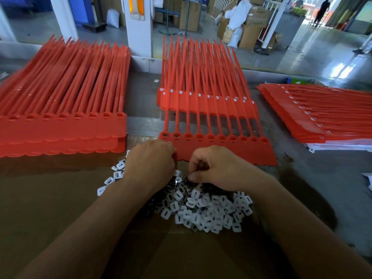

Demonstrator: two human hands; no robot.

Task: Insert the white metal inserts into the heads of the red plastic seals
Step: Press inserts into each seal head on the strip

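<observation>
From my head camera, I am looking down at my left hand (pixel 150 158), which is curling its fingers against the near left corner of the front strip of red seals (pixel 221 152). My knuckles are hiding whether it is gripping that corner. My right hand (pixel 217 168) is curling thumb and fingers down into the heap of white metal inserts (pixel 211 210) lying on the cardboard sheet (pixel 60 198); I cannot tell whether an insert is pinched there. The strip's two leftmost heads are showing inserts. Behind it a filled seal stack (pixel 201 101) is lying, with an unfilled seal stack (pixel 60 117) at left and another filled pile (pixel 322 117) at right.
</observation>
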